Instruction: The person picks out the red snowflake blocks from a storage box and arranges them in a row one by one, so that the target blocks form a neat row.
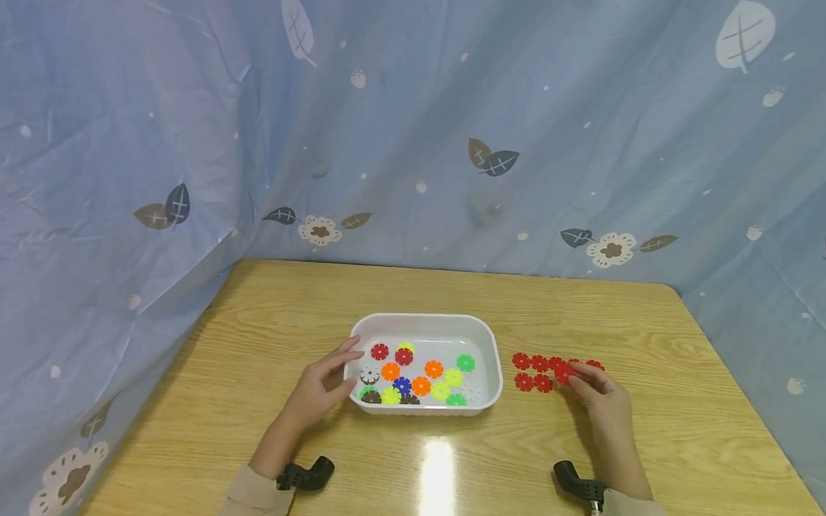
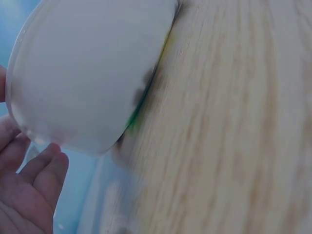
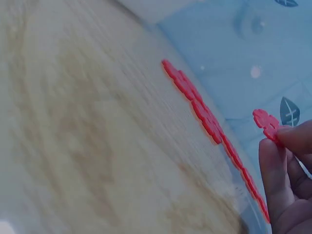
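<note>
A white plastic tub (image 1: 425,412) holds flower-shaped notched discs in several colours, among them an orange disc (image 1: 433,369) and a blue disc (image 1: 401,386). At the tub's left end, my left hand (image 1: 317,390) touches the rim with loosely extended fingers. The left wrist view shows its fingertips (image 2: 56,161) against the tub's wall. My right hand (image 1: 606,407) pinches a red disc (image 3: 265,122) between thumb and finger, raised over the table. Beneath and beside it, flat red discs (image 1: 531,371) lie in two rows right of the tub; the hand partly hides some.
The wooden table (image 1: 285,308) carries the tub and the red rows. A blue patterned curtain (image 1: 409,137) hangs behind the table and along its sides. Each wrist wears a black camera mount (image 1: 307,474). Bright glare lies on the table in front of the tub.
</note>
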Demonstrator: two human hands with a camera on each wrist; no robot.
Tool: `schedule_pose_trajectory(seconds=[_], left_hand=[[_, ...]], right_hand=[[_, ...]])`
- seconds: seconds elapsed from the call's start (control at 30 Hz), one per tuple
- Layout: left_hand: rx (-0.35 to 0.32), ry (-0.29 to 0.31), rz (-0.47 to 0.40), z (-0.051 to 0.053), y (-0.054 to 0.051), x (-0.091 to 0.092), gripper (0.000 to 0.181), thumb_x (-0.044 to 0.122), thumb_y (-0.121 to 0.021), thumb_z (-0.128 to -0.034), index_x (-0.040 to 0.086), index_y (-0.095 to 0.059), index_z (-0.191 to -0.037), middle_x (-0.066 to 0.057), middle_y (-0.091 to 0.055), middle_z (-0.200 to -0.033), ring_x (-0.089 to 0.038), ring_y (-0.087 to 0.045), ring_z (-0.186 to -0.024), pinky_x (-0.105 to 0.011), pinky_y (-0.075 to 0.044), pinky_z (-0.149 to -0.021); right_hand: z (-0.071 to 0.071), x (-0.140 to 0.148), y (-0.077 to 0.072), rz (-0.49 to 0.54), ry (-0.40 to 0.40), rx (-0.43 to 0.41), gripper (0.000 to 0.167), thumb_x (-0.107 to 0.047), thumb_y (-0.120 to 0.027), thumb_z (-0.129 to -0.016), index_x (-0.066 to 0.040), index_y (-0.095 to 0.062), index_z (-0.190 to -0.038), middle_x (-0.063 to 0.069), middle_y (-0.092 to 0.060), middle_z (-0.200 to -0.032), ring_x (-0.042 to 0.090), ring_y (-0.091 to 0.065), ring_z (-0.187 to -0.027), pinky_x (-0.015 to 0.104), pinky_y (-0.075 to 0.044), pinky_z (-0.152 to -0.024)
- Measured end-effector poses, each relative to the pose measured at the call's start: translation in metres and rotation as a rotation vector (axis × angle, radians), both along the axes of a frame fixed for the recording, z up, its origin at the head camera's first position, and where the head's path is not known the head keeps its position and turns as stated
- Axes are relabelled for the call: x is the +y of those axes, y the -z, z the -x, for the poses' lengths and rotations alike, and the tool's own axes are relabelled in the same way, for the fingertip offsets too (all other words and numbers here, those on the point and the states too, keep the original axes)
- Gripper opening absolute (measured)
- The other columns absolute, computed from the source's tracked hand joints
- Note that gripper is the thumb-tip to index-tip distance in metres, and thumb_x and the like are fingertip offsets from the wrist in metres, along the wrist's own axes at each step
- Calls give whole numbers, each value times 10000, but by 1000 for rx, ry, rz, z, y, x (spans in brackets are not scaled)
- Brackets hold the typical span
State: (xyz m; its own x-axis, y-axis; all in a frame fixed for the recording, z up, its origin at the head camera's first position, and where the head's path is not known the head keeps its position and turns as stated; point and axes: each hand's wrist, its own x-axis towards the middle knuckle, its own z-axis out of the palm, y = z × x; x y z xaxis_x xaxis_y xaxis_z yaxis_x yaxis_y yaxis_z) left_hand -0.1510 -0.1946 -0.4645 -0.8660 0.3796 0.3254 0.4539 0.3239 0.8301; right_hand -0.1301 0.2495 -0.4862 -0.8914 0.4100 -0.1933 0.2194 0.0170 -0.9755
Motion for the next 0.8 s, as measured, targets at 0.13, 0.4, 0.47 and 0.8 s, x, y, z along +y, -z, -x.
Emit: schedule_pose_trajectory(seconds=[0.13, 0.4, 0.47, 0.8], left_hand=[[2, -7, 3, 0, -1, 1, 350, -32, -615, -864, -84, -578, -1208, -257, -405, -1441, -439, -340, -1339, -115, -316, -1033], [2, -8, -5, 0, -2, 1, 349, -49, -613, -858, -92, -576, -1202, -256, -408, -1440, -434, -337, -1346, -103, -298, -1040], [-1, -6, -6, 0, -2, 1, 347, -44, -613, -860, -96, -574, -1201, -259, -406, -1440, -437, -333, -1348, -100, -292, -1043], [-3, -2, -10, 0, 0, 1, 351, -59, -608, -857, -61, -584, -1207, -261, -403, -1441, -440, -325, -1351, -97, -288, -1047]], right_hand=[[1, 3, 3, 15, 5, 11, 285, -46, -637, -887, 8, -629, -1166, -157, -634, -877, -36, -596, -830, 100, -534, -728], [2, 4, 10, -170, -21, 0, 337, -82, -635, -898, 40, -600, -1210, -223, -613, -844, -83, -562, -812, 78, -515, -699], [2, 3, 11, -268, -33, -17, 337, -118, -628, -909, 26, -606, -1213, -194, -617, -879, -99, -535, -811, 68, -496, -686], [-3, 0, 9, -557, -38, -44, 286, -137, -627, -906, -18, -658, -1164, 197, -663, -1116, -164, -447, -759, 26, -379, -654]])
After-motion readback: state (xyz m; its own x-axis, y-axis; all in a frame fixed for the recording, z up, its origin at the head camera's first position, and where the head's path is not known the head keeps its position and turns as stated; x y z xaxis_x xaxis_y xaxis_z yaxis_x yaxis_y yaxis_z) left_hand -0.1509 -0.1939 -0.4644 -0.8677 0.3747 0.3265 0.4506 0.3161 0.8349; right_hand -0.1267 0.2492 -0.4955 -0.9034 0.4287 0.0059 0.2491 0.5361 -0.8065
